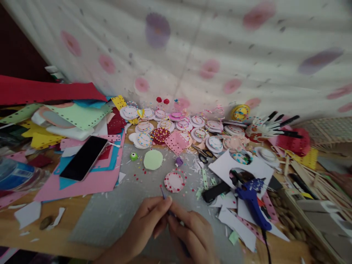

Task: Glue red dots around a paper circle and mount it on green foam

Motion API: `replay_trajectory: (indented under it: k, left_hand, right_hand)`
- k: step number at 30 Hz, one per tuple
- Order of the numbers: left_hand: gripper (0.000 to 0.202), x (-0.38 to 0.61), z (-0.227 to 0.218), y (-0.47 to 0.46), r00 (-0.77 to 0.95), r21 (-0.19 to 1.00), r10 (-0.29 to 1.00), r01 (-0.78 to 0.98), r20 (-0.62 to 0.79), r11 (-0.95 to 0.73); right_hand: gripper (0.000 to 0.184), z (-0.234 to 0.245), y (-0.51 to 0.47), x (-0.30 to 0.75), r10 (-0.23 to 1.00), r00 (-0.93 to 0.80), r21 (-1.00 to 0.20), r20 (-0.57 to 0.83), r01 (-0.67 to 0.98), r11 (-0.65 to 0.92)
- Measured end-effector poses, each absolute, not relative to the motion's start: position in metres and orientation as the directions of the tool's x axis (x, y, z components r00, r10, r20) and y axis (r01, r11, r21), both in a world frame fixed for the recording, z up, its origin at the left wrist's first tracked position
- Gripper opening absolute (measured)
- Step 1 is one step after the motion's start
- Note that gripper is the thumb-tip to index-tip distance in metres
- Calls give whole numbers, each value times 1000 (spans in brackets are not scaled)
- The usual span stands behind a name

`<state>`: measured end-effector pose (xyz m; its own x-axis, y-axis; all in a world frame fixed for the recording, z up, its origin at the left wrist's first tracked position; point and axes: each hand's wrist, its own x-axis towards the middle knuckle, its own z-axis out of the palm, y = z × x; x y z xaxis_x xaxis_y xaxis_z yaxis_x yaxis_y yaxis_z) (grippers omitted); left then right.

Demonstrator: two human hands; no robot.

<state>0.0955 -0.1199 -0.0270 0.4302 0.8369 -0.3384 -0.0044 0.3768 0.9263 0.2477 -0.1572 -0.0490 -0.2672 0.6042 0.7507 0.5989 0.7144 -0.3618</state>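
Clerk: Location of the item?

Inspector: The slender, purple, pointed tool (163, 192) is in the hands, on the near side of the round pink-and-white paper disc edged with red stars (175, 182), slightly left of it.

Clerk: Orientation?

Inspector: Long axis running away from the person, tip at the far end, leaning left of the disc.

Clerk: Grip?

Inspector: Left hand (148, 216): thumb and finger pinched on the shaft near its tip. Right hand (189, 231): fingers curled round the shaft, nearer the person.

Clerk: Anything obscured?

Inspector: Fingers cover mid-shaft; a dark length shows below the right hand, its end indistinct. A tiny red speck (161, 186) appears at the tip; whether attached or lying on the grey mat (104, 212) around the disc, I cannot tell.
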Motion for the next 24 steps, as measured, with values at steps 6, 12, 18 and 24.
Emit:
replay_trajectory:
  k: [6,12,18,24]
  left_hand:
    - [53,86,-24,-130,565,945,772,45,-292,325]
    - [51,69,-33,-130,351,954,888,74,-299,292]
    - [50,36,-47,-128,207,930,910,152,-360,334]
    - [48,26,-42,-135,28,913,922,156,-387,378]
  right_hand:
    - [27,-62,-179,229,635,51,-505,771,658,560]
    - [38,-46,-183,277,810,-235,-528,537,655,541]
    - [43,-83,-171,385,811,296,-215,505,953,-214]
    - [50,-96,-162,411,755,568,-63,329,811,-582]
